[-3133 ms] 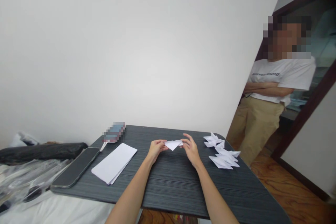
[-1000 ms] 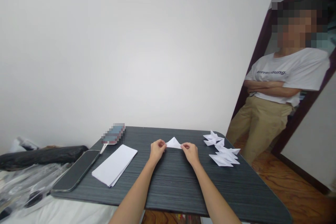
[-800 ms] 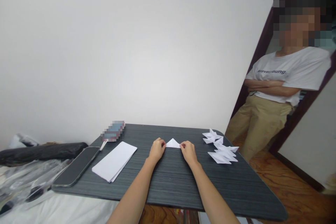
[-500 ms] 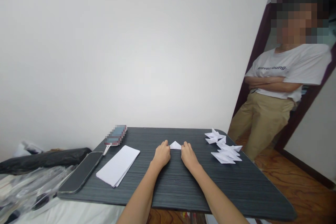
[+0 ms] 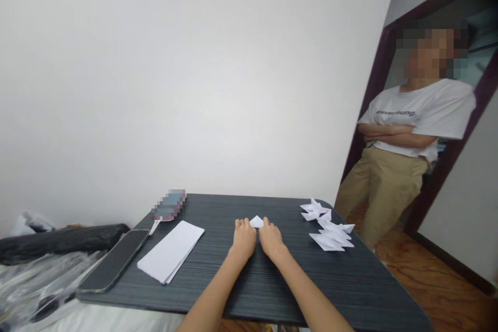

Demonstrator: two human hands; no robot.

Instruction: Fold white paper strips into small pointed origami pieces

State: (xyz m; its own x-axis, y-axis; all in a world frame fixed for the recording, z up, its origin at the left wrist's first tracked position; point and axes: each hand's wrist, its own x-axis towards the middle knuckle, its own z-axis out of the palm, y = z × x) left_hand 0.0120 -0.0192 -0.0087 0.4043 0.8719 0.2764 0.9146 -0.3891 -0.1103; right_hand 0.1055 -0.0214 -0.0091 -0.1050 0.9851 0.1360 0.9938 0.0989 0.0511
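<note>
A small piece of white folded paper (image 5: 257,221) lies at the middle of the dark table, its pointed top showing between my hands. My left hand (image 5: 244,239) is closed on its left side, fingers curled. On the other side my right hand (image 5: 271,238) grips the paper's right part with bent fingers. Both hands rest low at the tabletop and hide the ends of the sheet. Several folded paper boats (image 5: 332,238) sit in a cluster to the right of my right hand. Left of my hands lies a stack of white paper sheets (image 5: 171,252).
A dark smartphone (image 5: 114,262) lies along the left edge of the black table (image 5: 218,290). Behind it is a pixelated device (image 5: 169,205) with a white cable. A white wall (image 5: 233,88) stands behind. At right, a person (image 5: 408,129) leans with crossed arms by a doorway.
My hands have come closer together around the folded paper, covering more of its sides. The view has tilted slightly, so the table sits a little lower.
</note>
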